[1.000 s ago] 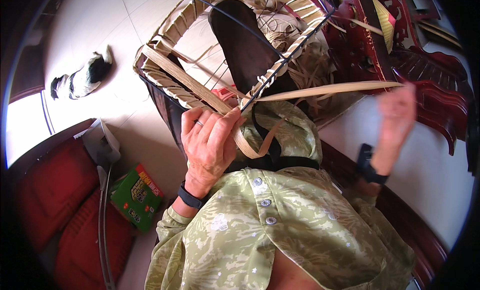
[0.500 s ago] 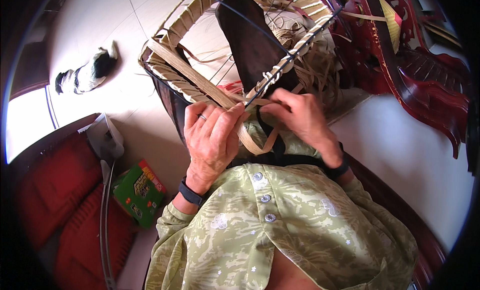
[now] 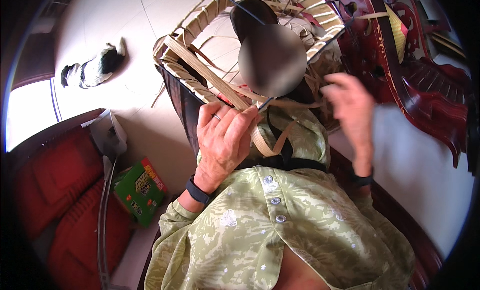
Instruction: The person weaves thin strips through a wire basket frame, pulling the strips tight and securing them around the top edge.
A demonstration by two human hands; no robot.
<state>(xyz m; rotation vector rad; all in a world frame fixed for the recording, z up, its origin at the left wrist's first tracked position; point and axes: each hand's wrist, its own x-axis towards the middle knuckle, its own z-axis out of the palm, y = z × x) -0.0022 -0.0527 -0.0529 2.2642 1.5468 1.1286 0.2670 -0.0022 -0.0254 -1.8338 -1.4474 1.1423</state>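
Note:
My left hand [image 3: 223,130] is closed at the near corner of a wire frame [image 3: 266,104], pinching a flat tan strip [image 3: 205,72] there. The strip runs back along the frame's left side, and its lower part loops down in front of my shirt. Thin pale strips wrap the frame's sides [image 3: 327,15]. Another thin strip [image 3: 295,104] reaches from the corner toward my right hand [image 3: 352,112]. That hand is raised to the right of the frame, its fingers smeared by motion, so whether they hold the strip is unclear. A round blurred patch hides part of the frame's middle.
Loose tan strips [image 3: 325,65] lie beyond the frame. Carved dark-red wooden furniture [image 3: 395,65] stands at the right. A black-and-white animal [image 3: 95,67] lies on the tiled floor at the left. Nearer are red cushions [image 3: 67,175], a green box [image 3: 141,192] and a white container [image 3: 108,132].
My right hand has moved from the frame's near corner out to the right. My left hand keeps its grip at the corner. The whole view has shifted slightly.

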